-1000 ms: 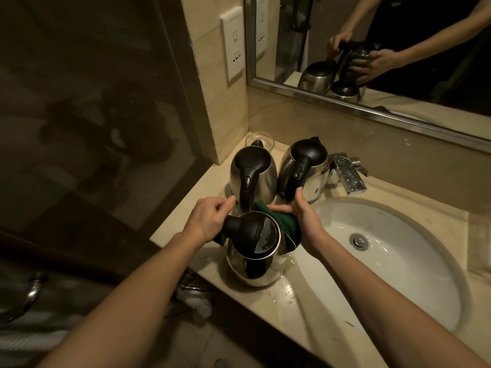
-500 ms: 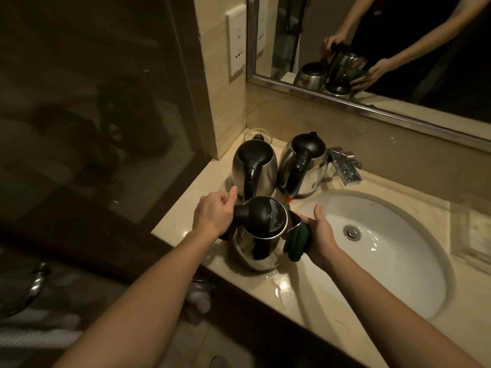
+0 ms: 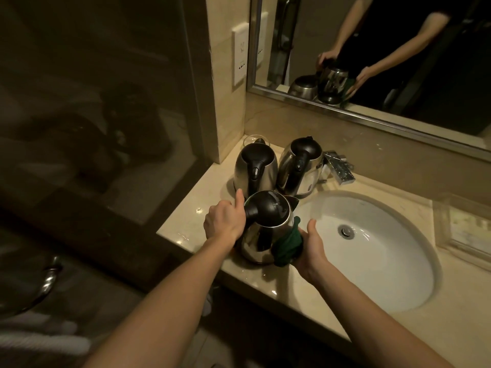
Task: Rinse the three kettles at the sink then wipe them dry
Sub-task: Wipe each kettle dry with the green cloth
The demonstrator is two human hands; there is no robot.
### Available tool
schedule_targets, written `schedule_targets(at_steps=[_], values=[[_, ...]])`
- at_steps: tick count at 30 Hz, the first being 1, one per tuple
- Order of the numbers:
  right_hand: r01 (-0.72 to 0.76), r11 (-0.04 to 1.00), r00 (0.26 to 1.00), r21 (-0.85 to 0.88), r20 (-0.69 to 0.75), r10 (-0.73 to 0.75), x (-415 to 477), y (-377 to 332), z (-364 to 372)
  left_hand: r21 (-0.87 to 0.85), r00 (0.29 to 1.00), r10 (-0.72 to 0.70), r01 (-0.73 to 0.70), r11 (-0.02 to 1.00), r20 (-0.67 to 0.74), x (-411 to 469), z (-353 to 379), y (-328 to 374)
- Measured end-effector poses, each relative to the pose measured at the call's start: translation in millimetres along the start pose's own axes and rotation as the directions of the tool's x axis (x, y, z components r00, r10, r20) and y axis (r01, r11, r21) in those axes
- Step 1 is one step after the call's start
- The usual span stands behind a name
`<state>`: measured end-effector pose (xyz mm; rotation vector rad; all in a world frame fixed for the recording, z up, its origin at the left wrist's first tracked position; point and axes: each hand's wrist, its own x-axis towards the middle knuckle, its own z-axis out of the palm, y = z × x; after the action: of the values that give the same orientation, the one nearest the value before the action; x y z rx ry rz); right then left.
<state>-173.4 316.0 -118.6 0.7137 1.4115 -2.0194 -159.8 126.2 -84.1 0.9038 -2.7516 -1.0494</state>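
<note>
Three steel kettles with black lids and handles stand on the beige counter left of the white sink (image 3: 414,288). My left hand (image 3: 224,221) grips the black handle of the nearest kettle (image 3: 263,229). My right hand (image 3: 309,248) presses a dark green cloth (image 3: 288,243) against that kettle's lower right side. Two more kettles stand behind it: one at the back left (image 3: 255,167), the other at the back right (image 3: 301,166) beside the tap.
A chrome tap (image 3: 340,167) sits at the sink's back edge. A clear glass (image 3: 251,140) stands behind the kettles in the corner. A mirror (image 3: 398,49) spans the wall; a wall socket (image 3: 240,57) and a glass partition (image 3: 93,102) lie to the left.
My right hand and the green cloth slid from the kettle's far upper side round and down to its lower right side. My left hand kept its grip on the handle.
</note>
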Motion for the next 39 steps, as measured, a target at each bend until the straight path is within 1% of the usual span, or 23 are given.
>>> schedule_targets(at_steps=[3, 5, 8, 12, 15, 17, 18, 19, 22, 24, 25, 26, 27, 28, 29, 30, 32, 36, 37, 39], values=[[0.015, 1.000, 0.999, -0.024, 0.030, -0.014, -9, -3, 2, 0.032, 1.000, -0.010, 0.011, 0.999, -0.010, -8, -2, 3], [0.080, 0.996, 0.996, -0.036, 0.033, -0.078, -16, -5, 5, 0.050, 1.000, -0.022, 0.022, 0.998, -0.007, -14, -1, 5], [0.205, 0.973, 0.979, -0.107, 0.005, -0.205, -28, -11, 11, 0.059, 0.999, -0.036, 0.034, 0.998, 0.022, -20, 3, 9], [0.298, 0.936, 0.952, -0.185, -0.009, -0.305, -42, -13, 15, 0.067, 0.998, -0.038, 0.034, 0.997, 0.058, -28, 8, 13], [0.276, 0.929, 0.955, -0.248, -0.039, -0.294, -45, -10, 15, 0.044, 0.997, -0.042, 0.039, 0.998, 0.071, -33, 10, 14], [0.232, 0.942, 0.969, -0.242, -0.023, -0.245, -48, -13, 13, 0.025, 0.997, -0.036, 0.034, 0.999, 0.074, -34, 11, 13], [0.229, 0.943, 0.971, -0.243, -0.011, -0.238, -49, -14, 12, 0.021, 0.997, -0.035, 0.034, 0.999, 0.071, -34, 11, 12], [0.254, 0.931, 0.965, -0.261, 0.007, -0.261, -52, -17, 12, 0.018, 0.997, -0.035, 0.034, 0.999, 0.068, -35, 11, 12], [0.367, 0.845, 0.926, -0.390, 0.061, -0.374, -63, -25, 26, -0.003, 0.998, -0.032, 0.032, 0.999, 0.062, -34, 13, 10], [0.428, 0.742, 0.891, -0.516, 0.106, -0.441, -65, -29, 41, -0.007, 0.998, -0.029, 0.030, 1.000, 0.062, -34, 12, 11], [0.451, 0.709, 0.877, -0.543, 0.123, -0.464, -60, -30, 46, -0.007, 0.997, -0.028, 0.028, 1.000, 0.067, -34, 12, 11], [0.477, 0.644, 0.855, -0.598, 0.145, -0.499, -57, -32, 49, -0.008, 0.997, -0.029, 0.029, 1.000, 0.069, -34, 12, 11], [0.472, 0.583, 0.852, -0.662, 0.173, -0.494, -52, -34, 52, -0.008, 0.997, -0.032, 0.032, 0.999, 0.069, -34, 11, 11], [0.438, 0.553, 0.865, -0.709, 0.163, -0.475, -46, -36, 52, -0.009, 0.997, -0.037, 0.038, 0.999, 0.070, -34, 11, 12], [0.402, 0.545, 0.873, -0.736, 0.129, -0.471, -41, -38, 52, -0.014, 0.997, -0.041, 0.042, 0.999, 0.072, -34, 11, 11], [0.387, 0.555, 0.875, -0.737, 0.104, -0.472, -37, -39, 51, -0.018, 0.996, -0.045, 0.046, 0.999, 0.073, -34, 11, 11], [0.404, 0.547, 0.863, -0.733, 0.106, -0.495, -33, -40, 50, -0.025, 0.996, -0.054, 0.056, 0.998, 0.073, -34, 12, 10], [0.414, 0.592, 0.854, -0.691, 0.071, -0.515, -38, -38, 45, -0.040, 0.996, -0.059, 0.061, 0.997, 0.069, -34, 12, 9], [0.411, 0.625, 0.865, -0.664, 0.066, -0.498, -39, -38, 42, -0.040, 0.996, -0.060, 0.063, 0.997, 0.067, -34, 12, 9], [0.360, 0.757, 0.908, -0.546, 0.018, -0.418, -40, -37, 33, -0.035, 0.996, -0.063, 0.066, 0.997, 0.063, -34, 12, 10]])
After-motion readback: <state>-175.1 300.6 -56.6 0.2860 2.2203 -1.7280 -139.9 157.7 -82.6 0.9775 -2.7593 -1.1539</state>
